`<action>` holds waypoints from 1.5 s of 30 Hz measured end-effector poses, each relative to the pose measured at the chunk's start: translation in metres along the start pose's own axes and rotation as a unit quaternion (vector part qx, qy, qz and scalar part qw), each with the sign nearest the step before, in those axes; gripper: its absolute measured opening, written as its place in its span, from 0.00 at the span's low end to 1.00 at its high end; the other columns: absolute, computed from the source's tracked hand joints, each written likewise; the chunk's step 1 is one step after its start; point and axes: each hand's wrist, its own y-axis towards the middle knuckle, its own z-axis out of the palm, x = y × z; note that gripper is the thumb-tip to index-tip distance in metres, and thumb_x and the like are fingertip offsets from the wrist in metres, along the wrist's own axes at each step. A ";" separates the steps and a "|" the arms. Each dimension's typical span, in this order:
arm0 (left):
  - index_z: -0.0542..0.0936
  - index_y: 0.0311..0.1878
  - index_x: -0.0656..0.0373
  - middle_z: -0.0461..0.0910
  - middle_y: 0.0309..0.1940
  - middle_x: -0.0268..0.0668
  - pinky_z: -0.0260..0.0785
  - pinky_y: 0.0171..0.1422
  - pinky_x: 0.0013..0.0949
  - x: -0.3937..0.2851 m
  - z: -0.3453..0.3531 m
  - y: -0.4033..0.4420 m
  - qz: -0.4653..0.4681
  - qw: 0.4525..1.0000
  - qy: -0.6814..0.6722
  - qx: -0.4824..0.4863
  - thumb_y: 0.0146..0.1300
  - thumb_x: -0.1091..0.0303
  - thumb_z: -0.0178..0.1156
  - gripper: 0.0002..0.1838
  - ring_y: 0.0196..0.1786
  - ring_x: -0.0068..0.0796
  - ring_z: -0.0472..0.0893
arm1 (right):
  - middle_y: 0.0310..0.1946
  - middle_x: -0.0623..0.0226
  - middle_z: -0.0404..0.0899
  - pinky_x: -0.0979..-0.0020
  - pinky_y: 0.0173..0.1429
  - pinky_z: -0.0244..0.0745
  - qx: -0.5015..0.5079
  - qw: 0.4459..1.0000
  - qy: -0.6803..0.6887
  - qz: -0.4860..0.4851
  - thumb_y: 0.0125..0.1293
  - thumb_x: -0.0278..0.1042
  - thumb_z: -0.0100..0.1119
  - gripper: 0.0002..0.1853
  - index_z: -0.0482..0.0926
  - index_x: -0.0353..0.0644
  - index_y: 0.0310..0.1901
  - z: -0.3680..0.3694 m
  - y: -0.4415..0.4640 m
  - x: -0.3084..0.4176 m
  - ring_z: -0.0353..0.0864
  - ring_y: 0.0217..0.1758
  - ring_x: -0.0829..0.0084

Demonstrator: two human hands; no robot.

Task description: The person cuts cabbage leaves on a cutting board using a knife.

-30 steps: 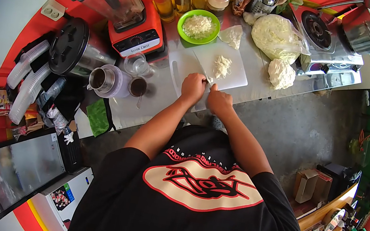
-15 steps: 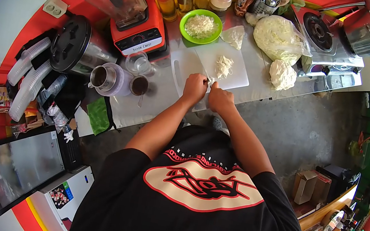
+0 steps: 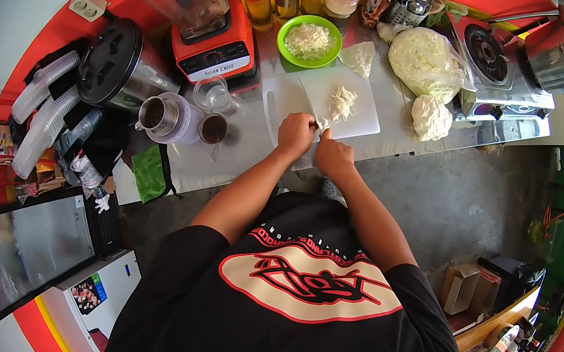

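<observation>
My left hand [image 3: 296, 134] and my right hand [image 3: 334, 157] meet at the near edge of a white cutting board [image 3: 361, 118]. Both are closed, fingertips pinching a small pale stringy piece [image 3: 322, 124] between them; its exact kind is too small to tell. Just beyond, a little heap of whitish shreds [image 3: 342, 104] lies on the board. A green bowl [image 3: 333, 57] behind the board holds more pale shreds [image 3: 309, 41]. Beside the bowl is a crumpled translucent plastic piece [image 3: 358, 57].
Right of the board sit a big plastic bag of pale shreds [image 3: 426, 62], a knotted whitish bundle [image 3: 431, 118] and a gas stove [image 3: 494, 63]. To the left stand a red blender [image 3: 213, 51], clear cups [image 3: 211, 94] and a dark-filled cup [image 3: 213, 129]. Oil bottles [image 3: 256, 2] line the back.
The hands stay at the same spot, with slight finger movement around the pale piece. The view has shifted very slightly; the surrounding things have not moved.
</observation>
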 end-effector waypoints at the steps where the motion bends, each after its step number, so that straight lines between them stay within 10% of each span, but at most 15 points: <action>1: 0.86 0.30 0.58 0.85 0.30 0.49 0.77 0.42 0.52 -0.001 -0.001 -0.001 -0.007 1.000 0.003 -0.002 0.59 0.69 0.64 0.06 0.36 0.56 0.84 | 0.46 0.50 0.88 0.58 0.55 0.81 0.008 1.000 0.016 0.006 0.68 0.32 0.57 0.19 0.65 0.36 0.56 0.002 0.003 -0.002 0.89 0.52 0.55; 45: 0.86 0.32 0.60 0.84 0.34 0.49 0.77 0.46 0.51 0.005 0.002 -0.008 0.049 0.998 -0.010 -0.042 0.58 0.73 0.63 0.04 0.40 0.55 0.84 | 0.47 0.43 0.86 0.51 0.58 0.80 0.039 0.999 0.015 -0.009 0.67 0.28 0.56 0.21 0.63 0.34 0.58 -0.011 -0.001 0.000 0.87 0.54 0.48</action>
